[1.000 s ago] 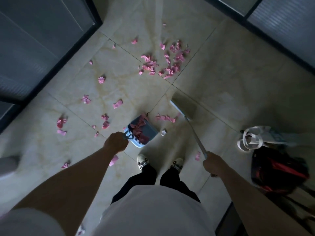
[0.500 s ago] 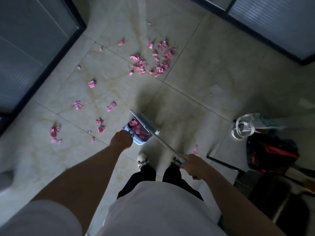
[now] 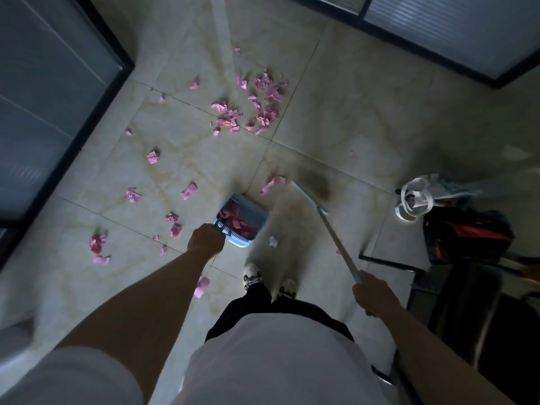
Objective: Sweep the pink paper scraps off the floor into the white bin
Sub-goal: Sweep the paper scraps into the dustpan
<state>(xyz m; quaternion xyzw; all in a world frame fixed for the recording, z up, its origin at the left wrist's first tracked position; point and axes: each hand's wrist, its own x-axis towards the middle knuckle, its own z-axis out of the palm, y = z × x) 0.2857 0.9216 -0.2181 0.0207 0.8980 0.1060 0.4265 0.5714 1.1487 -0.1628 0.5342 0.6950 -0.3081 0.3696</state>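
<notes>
- My left hand (image 3: 205,240) keeps a closed grip on the dustpan (image 3: 242,221) (scraps inside).
- My right hand (image 3: 375,293) holds the broom (image 3: 330,220).
- Pink scraps (image 3: 257,105) litter the floor (image 3: 350,112) ahead.

Open tiled floor (image 3: 365,118) is lying ahead and to the right of the broom head (image 3: 314,185), reaching the dark-framed glass panels (image 3: 455,33) along the floor's far edge. The main pile of pink scraps (image 3: 257,109) is blocking the far middle, and loose scraps are dotting the left side up to the dark-framed wall (image 3: 52,92) at the floor's left edge. The dustpan (image 3: 242,220) is sitting just in front of the shoes (image 3: 252,276). A white bag (image 3: 415,200), a black and red backpack (image 3: 467,235) and a dark chair (image 3: 473,311) are crowding the floor's right edge.
</notes>
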